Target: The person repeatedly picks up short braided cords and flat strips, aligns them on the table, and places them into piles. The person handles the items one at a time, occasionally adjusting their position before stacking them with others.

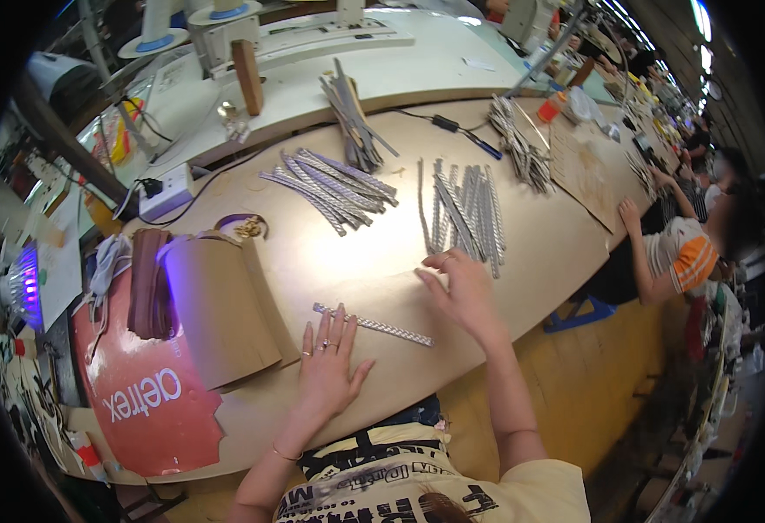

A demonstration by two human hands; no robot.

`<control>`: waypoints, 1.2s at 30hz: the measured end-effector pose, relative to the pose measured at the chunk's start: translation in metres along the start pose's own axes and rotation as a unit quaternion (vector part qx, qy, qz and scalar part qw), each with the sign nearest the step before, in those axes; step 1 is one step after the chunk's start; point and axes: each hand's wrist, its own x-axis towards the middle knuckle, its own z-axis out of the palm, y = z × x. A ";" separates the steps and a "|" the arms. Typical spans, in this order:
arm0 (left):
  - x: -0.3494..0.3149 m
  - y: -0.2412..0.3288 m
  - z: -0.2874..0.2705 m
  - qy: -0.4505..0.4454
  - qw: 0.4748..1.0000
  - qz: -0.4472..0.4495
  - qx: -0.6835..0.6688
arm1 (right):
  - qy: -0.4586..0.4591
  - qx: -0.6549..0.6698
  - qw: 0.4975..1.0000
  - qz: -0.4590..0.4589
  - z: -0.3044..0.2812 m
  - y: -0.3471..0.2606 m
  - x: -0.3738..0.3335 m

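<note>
A silver braided strip [391, 329] lies slantwise on the table in front of me. My left hand [334, 356] rests flat, its spread fingertips on the strip's left end. Farther right, my right hand [463, 292] hovers at the near end of a group of silver strips [470, 209]; its thumb and forefinger are apart, and I see nothing between them. A thin grey strip [423, 205] ends close to its fingertips; contact I cannot tell. Beyond my left hand lies a fanned bunch of similar silver strips [335, 187].
Left of my hand are a stack of brown sheets [221, 314], dark brown strips [149, 279] and a red sheet [147, 383]. Grey strips [354, 118] and a tangled bundle [522, 148] lie at the back. A white power strip [166, 192] and a lit lamp [12, 286] stand left. Another person [679, 253] sits at right.
</note>
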 end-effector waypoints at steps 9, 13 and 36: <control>-0.003 -0.002 0.002 0.022 1.000 0.003 0.004 | 0.053 0.035 0.997 -0.041 0.042 0.015 0.144; -0.006 -0.004 0.005 0.051 0.998 0.001 -0.038 | 0.063 -0.001 0.997 0.047 0.071 0.013 0.219; 0.145 -0.007 -0.170 0.260 0.940 0.105 -0.194 | -0.259 0.742 0.614 0.067 0.033 -0.008 0.234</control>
